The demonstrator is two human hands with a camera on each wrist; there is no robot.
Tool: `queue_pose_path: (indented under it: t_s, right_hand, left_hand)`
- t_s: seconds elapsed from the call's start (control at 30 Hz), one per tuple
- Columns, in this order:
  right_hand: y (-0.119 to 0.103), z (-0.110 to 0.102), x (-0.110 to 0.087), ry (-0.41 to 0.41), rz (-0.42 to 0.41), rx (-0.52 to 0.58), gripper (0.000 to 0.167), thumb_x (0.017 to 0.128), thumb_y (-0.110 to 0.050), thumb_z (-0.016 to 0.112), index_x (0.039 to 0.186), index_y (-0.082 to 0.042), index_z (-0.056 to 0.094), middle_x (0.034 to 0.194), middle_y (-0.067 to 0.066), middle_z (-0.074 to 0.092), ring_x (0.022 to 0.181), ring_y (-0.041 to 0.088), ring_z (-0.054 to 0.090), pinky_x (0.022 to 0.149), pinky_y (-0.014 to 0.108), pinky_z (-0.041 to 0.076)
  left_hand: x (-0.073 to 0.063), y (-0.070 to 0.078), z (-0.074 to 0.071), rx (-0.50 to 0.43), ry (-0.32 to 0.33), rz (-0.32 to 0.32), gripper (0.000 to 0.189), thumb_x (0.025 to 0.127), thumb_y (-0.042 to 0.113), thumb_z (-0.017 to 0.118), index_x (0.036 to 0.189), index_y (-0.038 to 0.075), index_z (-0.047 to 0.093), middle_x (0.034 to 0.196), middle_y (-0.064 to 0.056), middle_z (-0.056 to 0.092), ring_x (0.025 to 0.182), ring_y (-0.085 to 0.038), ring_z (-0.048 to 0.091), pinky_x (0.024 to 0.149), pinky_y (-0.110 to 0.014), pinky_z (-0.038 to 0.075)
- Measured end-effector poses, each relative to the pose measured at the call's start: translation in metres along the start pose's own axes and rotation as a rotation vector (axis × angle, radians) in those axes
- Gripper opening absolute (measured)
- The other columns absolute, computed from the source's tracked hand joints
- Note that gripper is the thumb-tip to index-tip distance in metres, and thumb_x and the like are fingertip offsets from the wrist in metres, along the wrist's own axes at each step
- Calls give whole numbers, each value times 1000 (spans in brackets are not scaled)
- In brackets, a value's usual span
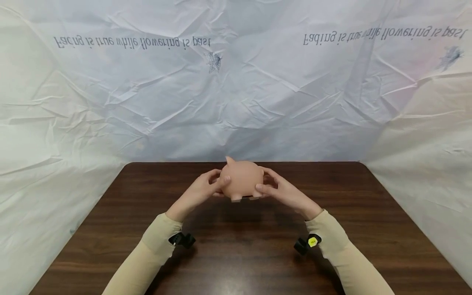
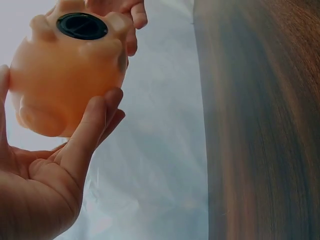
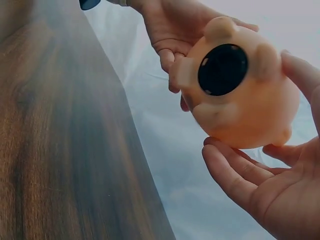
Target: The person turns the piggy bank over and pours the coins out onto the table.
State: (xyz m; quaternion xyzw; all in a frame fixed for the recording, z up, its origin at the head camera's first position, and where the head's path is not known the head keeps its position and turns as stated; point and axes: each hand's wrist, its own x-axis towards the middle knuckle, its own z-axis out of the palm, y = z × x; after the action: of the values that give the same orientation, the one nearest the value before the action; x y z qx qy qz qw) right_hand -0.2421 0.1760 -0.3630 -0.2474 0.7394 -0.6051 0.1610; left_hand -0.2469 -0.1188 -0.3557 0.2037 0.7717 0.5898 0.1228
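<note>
A pinkish-orange piggy bank (image 1: 242,177) is held between both hands over the far part of the table, its feet pointing down. My left hand (image 1: 204,186) grips its left end, near the pointed ear, with the thumb on the near side. At the other end my right hand (image 1: 285,190) holds it, thumb low on the near side and fingers around behind. The round black plug (image 2: 82,26) in its belly shows between the stubby feet in the left wrist view. From the right wrist, the same belly of the piggy bank (image 3: 260,112) faces the camera.
The dark brown wooden table (image 1: 236,254) has rounded far corners. Behind it and along both sides hangs a creased white sheet (image 1: 236,102) with printed lettering. Black wrist cameras (image 1: 182,239) are strapped over the cream sleeves (image 1: 151,246).
</note>
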Motion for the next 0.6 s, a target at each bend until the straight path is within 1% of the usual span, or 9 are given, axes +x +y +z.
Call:
queue_pose_path:
  t_s: [0.17,0.23,0.33,0.4,0.47,0.5,0.6]
  right_hand:
    - [-2,3,1,-5,24,6,67,106,-39,52,161,-18,19,146,21,44,122,32,59,104,60,43]
    - [-3,4,0,-26,9,11,66,108,-38,49,162,-19,16,150,21,40,123,33,58,102,60,44]
    - [-5,6,-2,-70,-24,8,68,109,-35,47,163,-21,11,155,21,33,123,34,57,99,59,47]
    - [-7,7,-3,-101,-42,-2,71,108,-35,49,164,-22,7,159,19,27,123,35,57,98,55,50]
    - [-8,9,-5,-123,-51,-3,77,106,-35,54,164,-23,5,160,18,24,124,34,56,97,49,52]
    - [-9,9,-6,-129,-55,-4,79,105,-35,56,164,-23,4,160,18,23,124,34,56,97,49,52]
    - [-8,10,-6,-125,-54,-7,82,103,-35,60,164,-24,6,160,18,24,124,33,56,97,51,52]
  left_hand:
    - [-1,1,2,4,18,-34,68,97,58,59,138,3,53,117,-17,66,93,-27,71,88,-52,57]
    - [-1,2,3,4,26,-52,67,99,58,56,136,3,56,115,-17,68,90,-28,72,87,-54,57]
    - [-1,1,3,-10,28,-77,68,100,60,51,134,1,60,110,-16,71,86,-27,73,84,-55,57]
    - [-1,-1,3,-33,27,-99,70,101,63,47,129,1,64,105,-16,73,84,-27,74,82,-55,57]
    - [-2,-2,2,-59,19,-122,73,100,66,45,126,1,67,101,-16,74,82,-28,74,82,-56,57]
    - [-2,-2,2,-71,12,-135,74,99,67,44,123,2,69,98,-16,75,81,-29,74,82,-57,57]
    - [-2,-3,1,-73,-14,-176,77,97,72,42,117,4,73,91,-18,75,84,-39,72,82,-58,57]
